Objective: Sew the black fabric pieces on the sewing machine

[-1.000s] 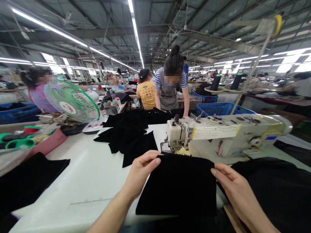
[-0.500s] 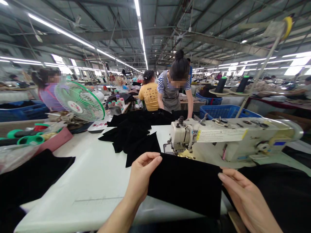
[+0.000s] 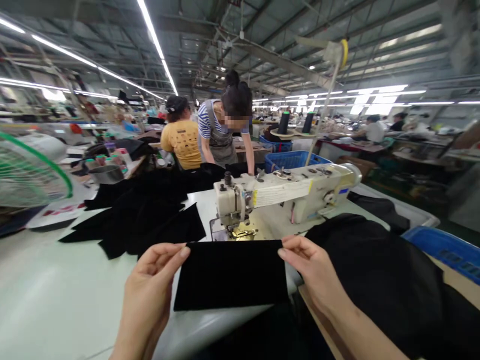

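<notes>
In the head view, the sewing machine [image 3: 311,202] stands on a pale worktable [image 3: 67,280]; on the near side of the machine, just before its needle end, is a black fabric panel [image 3: 230,275], its top edge drawn straight between two hands; the left hand [image 3: 148,287], nearer and to the left of the machine's head, has thumb and fingers pinched together on the panel's upper left corner; the right hand [image 3: 317,272], in front of the machine's body, pinches the upper right corner in the same way; whether the panel's lower edge touches the table, I cannot tell.

Left of the machine lies a spread of black cut pieces [image 3: 138,215], overlapping on the table; farther left are a metal pot [image 3: 107,174] and a fan with a green rim [image 3: 56,170], cut off by the picture's edge; to the right of the machine, and nearer, dark cloth [image 3: 367,270] lies heaped, with a blue basket [image 3: 431,237] beyond it; behind the machine are thread cones [image 3: 284,122] and a person in a striped shirt [image 3: 221,142], bent forward, arms reaching down; a person in a yellow top [image 3: 183,142] sits beside, turned away.
</notes>
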Action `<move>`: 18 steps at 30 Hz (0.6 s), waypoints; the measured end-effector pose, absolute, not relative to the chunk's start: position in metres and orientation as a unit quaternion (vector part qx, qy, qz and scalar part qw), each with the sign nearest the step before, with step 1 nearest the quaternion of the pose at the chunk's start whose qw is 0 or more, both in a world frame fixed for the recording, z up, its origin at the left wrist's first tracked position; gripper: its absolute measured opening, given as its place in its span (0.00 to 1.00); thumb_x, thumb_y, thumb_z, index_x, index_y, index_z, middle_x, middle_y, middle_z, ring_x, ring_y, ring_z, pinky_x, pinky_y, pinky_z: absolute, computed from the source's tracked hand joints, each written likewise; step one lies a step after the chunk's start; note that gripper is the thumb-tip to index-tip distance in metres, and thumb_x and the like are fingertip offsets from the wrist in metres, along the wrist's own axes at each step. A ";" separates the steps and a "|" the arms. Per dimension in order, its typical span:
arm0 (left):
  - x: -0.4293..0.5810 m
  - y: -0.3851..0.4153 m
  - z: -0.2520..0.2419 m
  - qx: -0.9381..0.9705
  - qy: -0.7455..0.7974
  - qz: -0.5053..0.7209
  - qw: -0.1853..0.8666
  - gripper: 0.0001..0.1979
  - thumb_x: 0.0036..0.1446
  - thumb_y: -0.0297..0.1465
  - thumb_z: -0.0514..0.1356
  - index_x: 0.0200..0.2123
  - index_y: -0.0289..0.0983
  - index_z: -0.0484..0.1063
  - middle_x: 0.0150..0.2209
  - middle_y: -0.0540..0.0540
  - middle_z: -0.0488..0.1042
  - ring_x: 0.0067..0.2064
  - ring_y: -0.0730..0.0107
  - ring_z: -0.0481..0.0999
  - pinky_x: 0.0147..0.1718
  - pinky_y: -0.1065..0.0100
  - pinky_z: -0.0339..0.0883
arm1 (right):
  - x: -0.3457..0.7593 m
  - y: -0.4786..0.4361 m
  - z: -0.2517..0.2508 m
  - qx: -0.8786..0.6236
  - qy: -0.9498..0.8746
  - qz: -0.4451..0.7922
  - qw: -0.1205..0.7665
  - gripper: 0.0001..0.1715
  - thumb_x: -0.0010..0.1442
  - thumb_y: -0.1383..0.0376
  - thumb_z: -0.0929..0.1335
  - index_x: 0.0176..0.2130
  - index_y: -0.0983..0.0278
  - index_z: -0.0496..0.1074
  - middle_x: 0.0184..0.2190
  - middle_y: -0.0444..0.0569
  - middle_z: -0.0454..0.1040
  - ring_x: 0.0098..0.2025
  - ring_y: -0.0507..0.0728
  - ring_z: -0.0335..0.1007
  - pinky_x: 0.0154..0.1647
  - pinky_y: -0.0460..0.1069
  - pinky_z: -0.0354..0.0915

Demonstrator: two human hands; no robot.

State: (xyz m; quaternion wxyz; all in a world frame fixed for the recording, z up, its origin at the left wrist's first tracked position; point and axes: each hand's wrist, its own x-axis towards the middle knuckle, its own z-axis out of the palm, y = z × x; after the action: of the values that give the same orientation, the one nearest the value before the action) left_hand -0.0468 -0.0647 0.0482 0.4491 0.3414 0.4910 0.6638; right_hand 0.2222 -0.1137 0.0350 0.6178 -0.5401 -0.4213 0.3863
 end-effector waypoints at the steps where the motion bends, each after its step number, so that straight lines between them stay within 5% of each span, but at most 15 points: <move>1: -0.047 -0.064 0.048 0.333 0.494 0.665 0.451 0.17 0.29 0.31 0.77 0.25 0.38 0.75 0.28 0.52 0.78 0.33 0.73 0.76 0.33 0.77 0.71 | 0.222 -0.113 0.037 -0.531 -0.404 0.415 0.619 0.18 0.43 0.53 0.79 0.27 0.63 0.78 0.39 0.50 0.78 0.40 0.58 0.74 0.43 0.50 0.70; 11: -0.046 -0.072 0.051 0.358 0.509 0.646 0.442 0.14 0.33 0.31 0.76 0.24 0.42 0.74 0.30 0.53 0.79 0.34 0.71 0.77 0.30 0.76 0.73 | 0.217 -0.108 0.038 -0.449 -0.299 0.536 0.649 0.17 0.39 0.63 0.80 0.26 0.63 0.73 0.27 0.42 0.72 0.31 0.53 0.67 0.35 0.48 0.64; 18: -0.059 -0.080 0.062 0.437 0.495 0.665 0.349 0.16 0.38 0.35 0.75 0.30 0.42 0.73 0.34 0.54 0.78 0.38 0.70 0.76 0.37 0.74 0.71 | 0.211 -0.115 0.038 -0.469 -0.430 0.481 0.603 0.12 0.48 0.67 0.73 0.34 0.61 0.69 0.33 0.43 0.71 0.38 0.54 0.67 0.42 0.49 0.64</move>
State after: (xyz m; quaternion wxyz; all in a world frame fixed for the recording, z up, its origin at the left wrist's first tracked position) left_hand -0.0591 -0.0799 0.0619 0.3492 0.4368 0.4949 0.6650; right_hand 0.2114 -0.1151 0.0384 0.6032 -0.4689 -0.4295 0.4814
